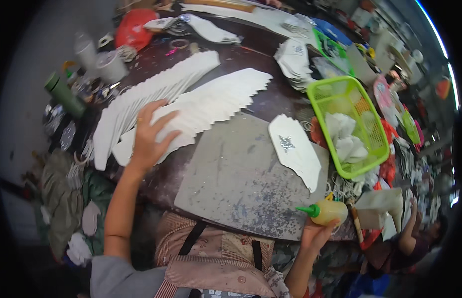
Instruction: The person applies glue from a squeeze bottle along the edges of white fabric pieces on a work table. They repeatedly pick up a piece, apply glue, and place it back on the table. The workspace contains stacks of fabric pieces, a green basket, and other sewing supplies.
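Observation:
My left hand (152, 133), fingers spread, rests on a fanned row of white fabric pieces (226, 94) with notched ends. Beside it lies a second fanned row of the same pieces (156, 82). At the lower right, my right hand (318, 232) is closed around a squeeze bottle (329, 212) of pale yellow liquid. Its green pointed nozzle aims left, above the edge of a grey, paint-specked board (231, 164). On the right part of that board lies one white piece (294, 149) bearing a dark star-shaped mark.
A lime-green basket (347, 171) holding white bundles stands right of the board. Behind it sits a stack of marked white pieces (294, 62). A green bottle (64, 94) and a white tape roll (111, 67) are at the left. Another person (415, 243) sits at the far right.

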A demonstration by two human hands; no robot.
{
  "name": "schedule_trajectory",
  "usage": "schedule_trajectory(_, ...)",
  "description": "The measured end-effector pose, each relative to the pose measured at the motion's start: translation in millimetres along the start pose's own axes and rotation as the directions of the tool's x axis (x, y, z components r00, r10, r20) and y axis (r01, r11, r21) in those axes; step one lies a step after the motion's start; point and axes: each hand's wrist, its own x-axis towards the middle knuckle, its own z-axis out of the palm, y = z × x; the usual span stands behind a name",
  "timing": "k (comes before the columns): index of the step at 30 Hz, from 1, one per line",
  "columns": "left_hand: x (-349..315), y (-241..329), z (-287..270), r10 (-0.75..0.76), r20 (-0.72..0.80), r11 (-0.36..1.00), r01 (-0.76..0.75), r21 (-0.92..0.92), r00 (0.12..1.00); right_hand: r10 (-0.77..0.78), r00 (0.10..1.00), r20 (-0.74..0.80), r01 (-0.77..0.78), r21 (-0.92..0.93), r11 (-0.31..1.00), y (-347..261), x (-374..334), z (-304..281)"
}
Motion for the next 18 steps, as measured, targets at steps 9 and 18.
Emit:
schedule_trajectory(9,89,158,225,0.566,0.473,0.772,-0.235,-0.59,0.675,0.011,1.0,0.016,-0.011,0.056,0.998,0,2,11)
schedule_trajectory(18,73,161,201,0.542,0.113,0.728,-0.398,-0.558,0.833,0.05,0.998,0.027,-0.056,0.308,0.95,-1,14,1)
